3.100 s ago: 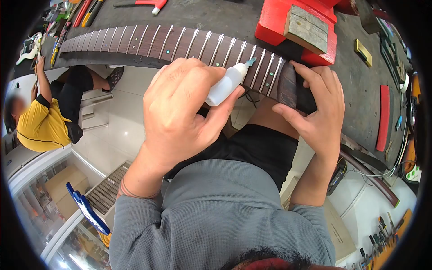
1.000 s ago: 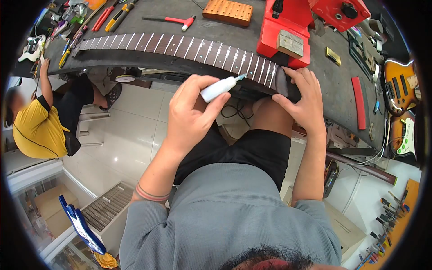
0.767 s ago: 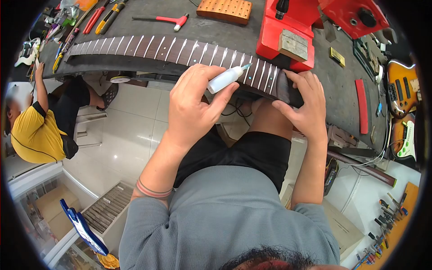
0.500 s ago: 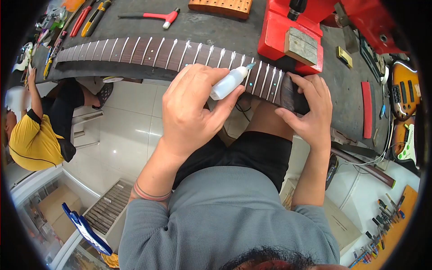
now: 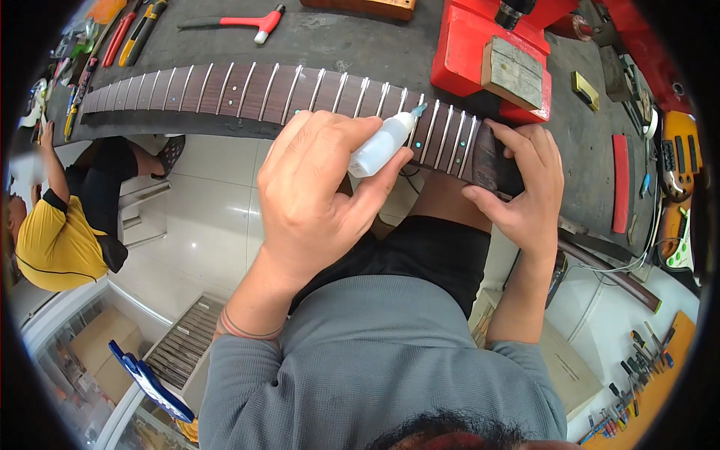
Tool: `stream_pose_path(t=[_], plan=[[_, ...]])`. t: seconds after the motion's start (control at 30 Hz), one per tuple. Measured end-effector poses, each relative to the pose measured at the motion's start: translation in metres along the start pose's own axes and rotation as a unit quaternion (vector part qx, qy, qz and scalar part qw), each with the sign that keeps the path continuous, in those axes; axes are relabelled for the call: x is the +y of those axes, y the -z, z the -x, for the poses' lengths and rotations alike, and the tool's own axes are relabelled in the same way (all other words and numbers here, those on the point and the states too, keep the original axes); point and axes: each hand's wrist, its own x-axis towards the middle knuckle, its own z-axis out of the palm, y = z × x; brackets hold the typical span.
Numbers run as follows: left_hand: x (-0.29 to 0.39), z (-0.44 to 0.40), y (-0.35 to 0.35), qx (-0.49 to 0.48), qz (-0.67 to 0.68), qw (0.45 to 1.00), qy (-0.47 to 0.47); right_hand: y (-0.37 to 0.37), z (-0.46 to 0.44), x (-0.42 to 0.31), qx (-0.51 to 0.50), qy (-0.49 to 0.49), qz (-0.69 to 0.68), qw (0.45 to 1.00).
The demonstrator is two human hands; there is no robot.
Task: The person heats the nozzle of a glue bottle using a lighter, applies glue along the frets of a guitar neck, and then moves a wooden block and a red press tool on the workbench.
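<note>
My left hand (image 5: 311, 187) is closed around a small translucent squeeze bottle (image 5: 379, 146) with a thin bluish tip. The bottle is tilted, and its tip is at a fret near the upper edge of the fingerboard; whether it touches is too small to tell. A dark wooden guitar neck (image 5: 206, 90) with metal frets and small dot inlays lies along the edge of the bench. At its right end, my right hand (image 5: 529, 176) grips the dark headstock end (image 5: 485, 157) between thumb and fingers.
A red-handled hammer (image 5: 247, 22) lies behind the neck on the dark bench (image 5: 322, 45). A red machine base (image 5: 457, 56) with a wooden block (image 5: 514, 73) stands beyond my right hand. A red strip (image 5: 620, 184) lies farther right. A person in yellow (image 5: 60, 244) sits at left.
The view has shifted slightly, so the bench items appear displaced. The bottle tip remains at about the same fret, and both hands keep their holds.
</note>
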Motion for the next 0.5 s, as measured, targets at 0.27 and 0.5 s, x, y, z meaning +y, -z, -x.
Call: stream_pose_path(t=[0.27,0.5], plan=[[0.0017,-0.0001,-0.0001,-0.007,-0.011,1.0,0.002,-0.0009,0.0001,0.0001,0.004,0.003,-0.003,1.0],[0.002,0.0013,-0.001,0.002,-0.014,1.0,-0.012,-0.0023,0.0003,0.0007,0.008,0.006,0.001,1.0]])
